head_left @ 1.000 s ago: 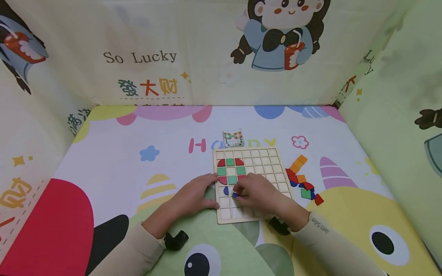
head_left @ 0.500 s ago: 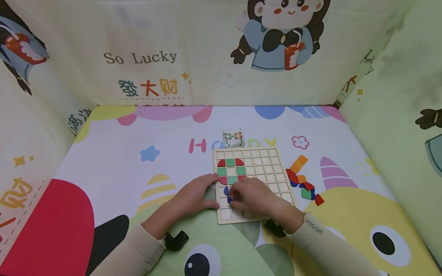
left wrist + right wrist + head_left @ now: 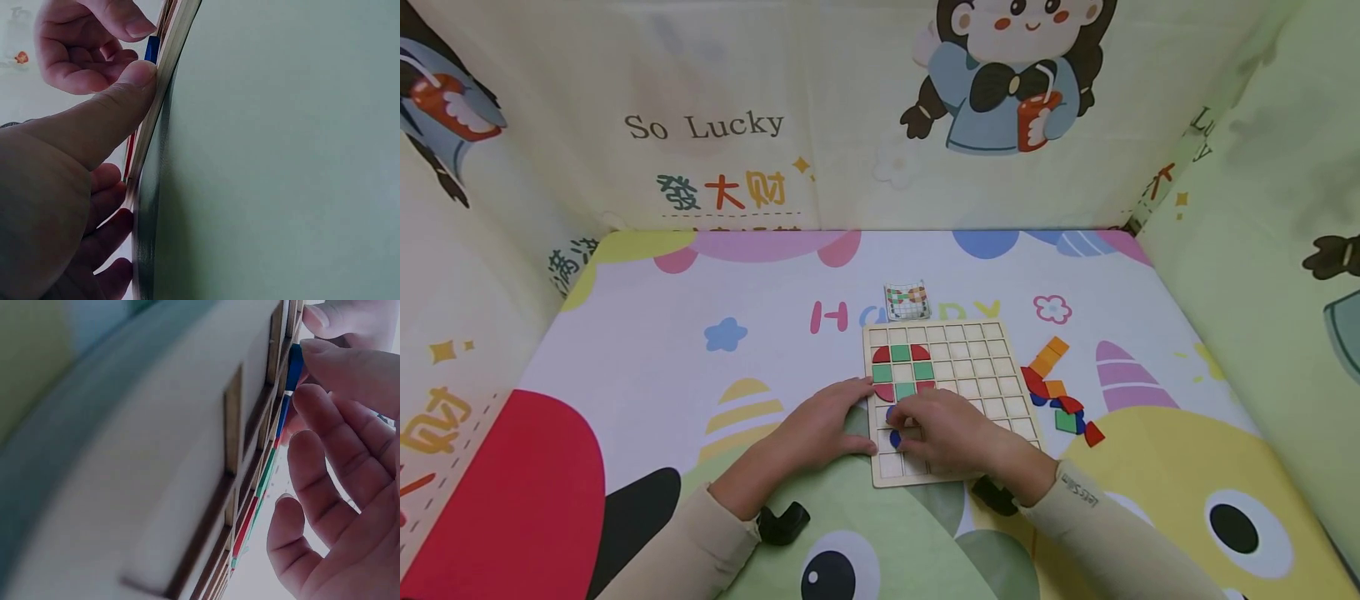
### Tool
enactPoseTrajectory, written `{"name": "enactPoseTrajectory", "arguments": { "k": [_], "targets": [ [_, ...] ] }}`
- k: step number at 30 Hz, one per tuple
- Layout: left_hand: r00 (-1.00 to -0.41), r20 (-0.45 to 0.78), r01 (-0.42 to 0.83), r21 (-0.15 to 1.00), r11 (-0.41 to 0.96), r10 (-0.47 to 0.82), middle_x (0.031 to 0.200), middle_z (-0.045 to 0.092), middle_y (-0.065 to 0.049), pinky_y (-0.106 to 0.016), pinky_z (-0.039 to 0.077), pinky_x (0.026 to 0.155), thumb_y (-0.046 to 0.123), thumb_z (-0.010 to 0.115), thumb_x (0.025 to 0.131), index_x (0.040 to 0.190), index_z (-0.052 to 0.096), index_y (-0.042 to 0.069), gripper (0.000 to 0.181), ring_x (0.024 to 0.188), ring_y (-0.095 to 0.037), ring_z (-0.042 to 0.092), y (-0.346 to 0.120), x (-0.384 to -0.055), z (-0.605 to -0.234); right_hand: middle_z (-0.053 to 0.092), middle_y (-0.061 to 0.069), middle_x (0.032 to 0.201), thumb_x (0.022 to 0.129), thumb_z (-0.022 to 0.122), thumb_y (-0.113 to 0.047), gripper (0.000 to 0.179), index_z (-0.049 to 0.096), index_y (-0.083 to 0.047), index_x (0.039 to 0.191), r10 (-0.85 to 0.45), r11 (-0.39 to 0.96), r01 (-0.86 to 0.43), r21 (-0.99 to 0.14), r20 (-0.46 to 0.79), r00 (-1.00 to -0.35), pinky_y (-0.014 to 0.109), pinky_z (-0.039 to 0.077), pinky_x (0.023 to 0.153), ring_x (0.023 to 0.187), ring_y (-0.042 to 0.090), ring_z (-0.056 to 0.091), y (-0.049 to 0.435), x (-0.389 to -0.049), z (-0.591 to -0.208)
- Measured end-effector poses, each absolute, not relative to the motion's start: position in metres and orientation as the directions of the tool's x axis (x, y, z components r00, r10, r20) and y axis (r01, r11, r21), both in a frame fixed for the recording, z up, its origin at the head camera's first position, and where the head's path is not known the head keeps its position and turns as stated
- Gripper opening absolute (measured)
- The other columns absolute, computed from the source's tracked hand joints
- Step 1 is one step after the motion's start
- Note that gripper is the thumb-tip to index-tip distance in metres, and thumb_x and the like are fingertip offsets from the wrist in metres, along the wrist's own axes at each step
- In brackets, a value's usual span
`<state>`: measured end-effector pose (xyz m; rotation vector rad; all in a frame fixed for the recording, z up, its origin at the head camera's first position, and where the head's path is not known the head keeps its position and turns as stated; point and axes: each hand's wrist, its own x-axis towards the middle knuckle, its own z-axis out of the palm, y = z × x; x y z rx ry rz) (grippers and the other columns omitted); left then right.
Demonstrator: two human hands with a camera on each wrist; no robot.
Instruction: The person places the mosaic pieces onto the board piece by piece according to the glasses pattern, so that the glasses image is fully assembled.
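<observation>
A wooden grid board (image 3: 985, 367) lies on the table, with red quarter-circle tiles (image 3: 920, 352) and green square tiles (image 3: 900, 352) in its upper-left cells. My left hand (image 3: 816, 425) rests along the board's left edge, fingers and thumb extended against it. Over the lower-left cells, my right hand (image 3: 951, 429) pinches a rounded blue tile (image 3: 895, 438) between thumb and index finger. That blue tile (image 3: 294, 367) stands proud of the grid in the right wrist view. Another blue tile (image 3: 891, 412) sits one row above, partly covered by the right index finger.
Loose orange squares (image 3: 1048, 357), red tiles (image 3: 1033, 382), a green square (image 3: 1065, 422) and several blue tiles lie right of the board. A small pattern card (image 3: 907, 301) stands behind it. Printed cloth walls (image 3: 850, 192) enclose the back and sides.
My right hand has moved left across the board with the blue tile, into the leftmost column below the other blue tile. My left hand has stayed at the board's edge.
</observation>
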<state>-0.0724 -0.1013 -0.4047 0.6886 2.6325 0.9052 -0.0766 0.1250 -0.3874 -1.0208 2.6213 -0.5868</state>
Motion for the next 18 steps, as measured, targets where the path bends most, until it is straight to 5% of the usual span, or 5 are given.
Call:
{"name": "enactPoseTrajectory", "arguments": {
  "k": [18],
  "targets": [
    [-0.851, -0.105, 0.346, 0.626, 0.699, 0.515, 0.151, 0.047, -0.009, -0.046, 0.037, 0.112, 0.034, 0.086, 0.08, 0.146, 0.05, 0.007, 0.08, 0.139, -0.029, 0.041, -0.1015, -0.0729, -0.4065, 0.068, -0.009, 0.096, 0.089, 0.078, -0.02, 0.017, 0.073, -0.017, 0.105, -0.729, 0.627, -0.629, -0.459, -0.061, -0.682, 0.032, 0.05, 0.081, 0.09, 0.012, 0.06, 0.1218, -0.0783, -0.3875]
  ]
}}
